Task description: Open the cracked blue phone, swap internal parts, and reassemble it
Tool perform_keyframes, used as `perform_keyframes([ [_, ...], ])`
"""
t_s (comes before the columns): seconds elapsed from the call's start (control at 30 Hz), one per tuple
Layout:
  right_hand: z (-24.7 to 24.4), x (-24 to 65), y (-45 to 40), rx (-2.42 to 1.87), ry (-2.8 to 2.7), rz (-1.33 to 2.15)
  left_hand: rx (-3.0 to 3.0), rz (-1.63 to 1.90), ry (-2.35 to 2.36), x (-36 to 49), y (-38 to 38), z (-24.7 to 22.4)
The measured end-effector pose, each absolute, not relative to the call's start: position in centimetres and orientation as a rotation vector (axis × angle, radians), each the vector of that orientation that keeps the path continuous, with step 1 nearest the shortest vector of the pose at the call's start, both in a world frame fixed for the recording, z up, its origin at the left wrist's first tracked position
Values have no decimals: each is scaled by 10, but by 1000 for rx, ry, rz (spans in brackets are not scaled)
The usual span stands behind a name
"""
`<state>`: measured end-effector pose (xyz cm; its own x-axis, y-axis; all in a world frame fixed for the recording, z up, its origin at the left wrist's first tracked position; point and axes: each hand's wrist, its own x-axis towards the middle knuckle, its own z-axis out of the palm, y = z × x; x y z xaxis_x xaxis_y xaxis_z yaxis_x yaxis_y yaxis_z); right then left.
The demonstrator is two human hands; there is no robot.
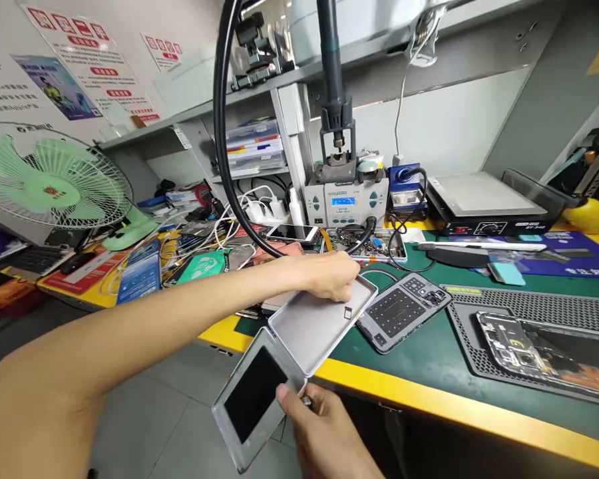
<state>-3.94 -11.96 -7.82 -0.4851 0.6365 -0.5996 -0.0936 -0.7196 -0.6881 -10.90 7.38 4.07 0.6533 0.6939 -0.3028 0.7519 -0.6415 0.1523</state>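
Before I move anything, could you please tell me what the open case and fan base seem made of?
Open case: pale grey, perhaps plastic or coated metal, given its thin, even rims. Fan base: likely moulded plastic, smooth, evenly green.

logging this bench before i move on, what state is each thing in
Hinged case: open
Small dark part: lying in the case
Station display: lit
Hot-air gun: upright, nozzle down
Phone at right: opened, insides exposed
Fan: cannot tell if spinning
Left hand: inside the case, grip hidden
Right hand: gripping the case
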Motion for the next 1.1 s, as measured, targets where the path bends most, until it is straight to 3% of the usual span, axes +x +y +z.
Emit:
perform_keyframes([
  [0.2, -33, -68, -110, -1155, -852, 2419, 2595, -594, 1203, -95, 69, 58],
  [0.53, 7, -127, -65, -980, -395, 2433, 2564, -484, 1256, -86, 65, 68],
  [0.83, 14, -147, -32, -873, -134, 2517, 2386, 8, 1310, -101, 35, 132],
  [1.1, 5, -147, -19, -738, -108, 2626, 2187, 481, 1466, -141, -6, 156],
])
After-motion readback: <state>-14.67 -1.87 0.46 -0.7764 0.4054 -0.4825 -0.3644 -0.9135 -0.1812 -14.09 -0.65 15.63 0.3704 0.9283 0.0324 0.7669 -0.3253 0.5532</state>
